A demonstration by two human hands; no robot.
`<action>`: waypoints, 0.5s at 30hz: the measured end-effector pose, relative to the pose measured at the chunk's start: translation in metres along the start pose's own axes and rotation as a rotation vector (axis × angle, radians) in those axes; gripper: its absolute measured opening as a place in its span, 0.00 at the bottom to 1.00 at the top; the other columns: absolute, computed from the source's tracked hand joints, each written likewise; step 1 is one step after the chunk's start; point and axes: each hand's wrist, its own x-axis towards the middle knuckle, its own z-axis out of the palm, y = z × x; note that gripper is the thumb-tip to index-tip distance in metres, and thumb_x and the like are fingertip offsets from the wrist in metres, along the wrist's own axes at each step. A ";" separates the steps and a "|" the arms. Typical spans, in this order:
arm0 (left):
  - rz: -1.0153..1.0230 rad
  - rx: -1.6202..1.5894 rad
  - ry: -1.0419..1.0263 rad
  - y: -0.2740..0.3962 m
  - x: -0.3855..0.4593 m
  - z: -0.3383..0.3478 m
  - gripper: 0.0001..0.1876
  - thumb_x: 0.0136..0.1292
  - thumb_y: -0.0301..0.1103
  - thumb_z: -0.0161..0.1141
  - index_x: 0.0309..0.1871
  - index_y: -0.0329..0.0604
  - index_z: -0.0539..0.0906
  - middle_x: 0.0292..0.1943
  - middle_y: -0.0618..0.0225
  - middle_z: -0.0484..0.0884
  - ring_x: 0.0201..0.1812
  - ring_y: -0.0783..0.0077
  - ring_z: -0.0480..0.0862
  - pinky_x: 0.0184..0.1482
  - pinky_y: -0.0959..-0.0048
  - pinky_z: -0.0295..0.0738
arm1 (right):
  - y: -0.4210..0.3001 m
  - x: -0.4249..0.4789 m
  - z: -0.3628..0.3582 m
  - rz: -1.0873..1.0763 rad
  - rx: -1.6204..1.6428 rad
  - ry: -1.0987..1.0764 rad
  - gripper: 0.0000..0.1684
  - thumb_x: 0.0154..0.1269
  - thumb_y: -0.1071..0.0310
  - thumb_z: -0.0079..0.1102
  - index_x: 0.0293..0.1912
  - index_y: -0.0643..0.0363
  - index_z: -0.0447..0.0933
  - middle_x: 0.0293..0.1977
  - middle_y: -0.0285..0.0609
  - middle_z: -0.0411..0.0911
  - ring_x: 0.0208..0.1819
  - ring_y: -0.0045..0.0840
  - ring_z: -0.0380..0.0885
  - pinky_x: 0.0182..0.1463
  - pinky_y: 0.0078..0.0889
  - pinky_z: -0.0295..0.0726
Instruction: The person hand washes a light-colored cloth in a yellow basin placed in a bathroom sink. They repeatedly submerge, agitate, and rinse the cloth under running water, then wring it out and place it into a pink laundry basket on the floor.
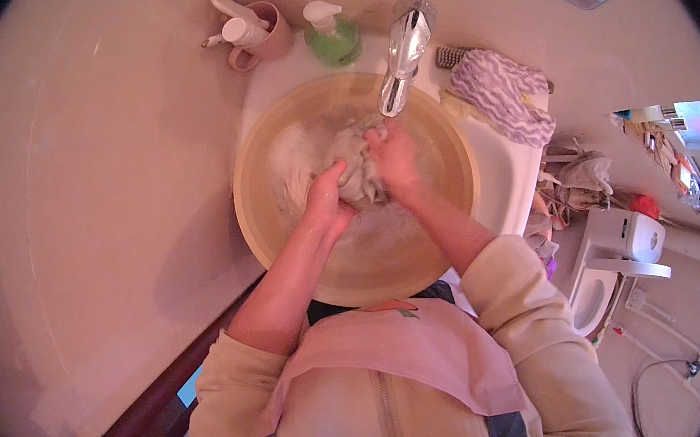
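Observation:
A round yellowish plastic basin (248, 231) with water in it rests on the white sink. Inside the basin, my left hand (328, 193) grips one side of a wet, light-coloured cloth (353, 162), thumb on top. My right hand (396, 159) is on the cloth's other side; it is blurred, with its fingers curled onto the fabric. Another pale patch, perhaps cloth or suds, lies in the water left of my left hand. The chrome faucet (405, 54) reaches over the basin's far rim, just beyond my right hand.
Behind the basin stand a pink mug (276, 41) with tubes in it and a green pump bottle (333, 42). A striped purple-and-white towel (501, 92) and a brush (451, 57) lie on the sink's right (506, 180). A white toilet (595, 293) is farther right. A wall bounds the left.

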 end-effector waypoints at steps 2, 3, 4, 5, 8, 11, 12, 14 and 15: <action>-0.006 0.140 0.066 0.009 -0.006 0.003 0.24 0.59 0.39 0.47 0.58 0.42 0.59 0.54 0.53 0.64 0.52 0.61 0.70 0.49 0.64 0.69 | 0.003 0.014 -0.022 -0.088 -0.232 -0.050 0.15 0.48 0.66 0.55 0.39 0.60 0.74 0.37 0.50 0.68 0.44 0.41 0.66 0.47 0.35 0.68; 0.008 0.333 0.166 0.018 -0.010 0.007 0.25 0.58 0.38 0.49 0.58 0.41 0.59 0.55 0.52 0.63 0.51 0.58 0.71 0.49 0.63 0.69 | 0.000 0.016 -0.031 -0.185 -0.357 -0.020 0.15 0.48 0.65 0.55 0.38 0.59 0.74 0.39 0.50 0.68 0.45 0.41 0.65 0.48 0.35 0.68; 0.021 0.526 0.269 0.024 -0.011 0.009 0.27 0.57 0.37 0.51 0.58 0.41 0.58 0.55 0.51 0.62 0.50 0.56 0.71 0.49 0.61 0.69 | -0.001 0.018 -0.037 -0.282 -0.482 0.011 0.15 0.48 0.64 0.55 0.38 0.58 0.74 0.41 0.49 0.68 0.46 0.41 0.65 0.48 0.36 0.68; 0.115 0.852 0.380 0.024 -0.007 0.007 0.28 0.55 0.37 0.53 0.58 0.40 0.58 0.54 0.50 0.62 0.50 0.54 0.70 0.50 0.61 0.68 | 0.007 0.019 -0.036 -0.346 -0.591 -0.026 0.16 0.47 0.63 0.56 0.38 0.56 0.74 0.42 0.48 0.67 0.48 0.41 0.64 0.48 0.37 0.68; 0.419 1.614 0.506 0.016 0.006 -0.004 0.32 0.51 0.37 0.57 0.59 0.40 0.58 0.53 0.47 0.61 0.50 0.49 0.68 0.52 0.60 0.65 | 0.039 0.000 -0.027 -0.532 -0.860 -0.171 0.17 0.44 0.60 0.57 0.38 0.49 0.76 0.46 0.47 0.64 0.52 0.39 0.59 0.51 0.40 0.67; 0.759 1.882 0.246 -0.001 0.024 -0.018 0.31 0.50 0.39 0.57 0.58 0.42 0.61 0.52 0.46 0.62 0.53 0.48 0.65 0.55 0.60 0.62 | 0.069 0.010 -0.028 -0.657 -0.754 -0.485 0.18 0.45 0.61 0.57 0.40 0.53 0.76 0.48 0.48 0.63 0.52 0.41 0.61 0.53 0.39 0.66; 0.660 1.780 0.279 -0.005 0.027 -0.023 0.30 0.51 0.41 0.56 0.58 0.43 0.62 0.52 0.48 0.63 0.53 0.49 0.65 0.54 0.60 0.63 | 0.065 0.013 -0.028 -0.495 -0.801 -0.460 0.18 0.46 0.61 0.56 0.40 0.55 0.75 0.49 0.48 0.63 0.52 0.42 0.61 0.53 0.39 0.66; 0.487 1.567 0.335 -0.007 0.037 -0.025 0.28 0.54 0.45 0.54 0.57 0.45 0.63 0.52 0.50 0.65 0.54 0.51 0.65 0.53 0.59 0.64 | 0.042 0.022 -0.029 -0.175 -0.890 -0.390 0.19 0.47 0.62 0.56 0.41 0.59 0.75 0.51 0.49 0.62 0.52 0.46 0.61 0.54 0.39 0.65; 0.420 1.385 0.333 -0.010 0.051 -0.033 0.30 0.54 0.49 0.53 0.57 0.44 0.64 0.53 0.50 0.64 0.54 0.53 0.66 0.54 0.60 0.63 | 0.058 0.025 -0.017 -0.141 -0.765 -0.259 0.19 0.47 0.63 0.56 0.40 0.60 0.74 0.47 0.50 0.65 0.50 0.45 0.63 0.52 0.39 0.66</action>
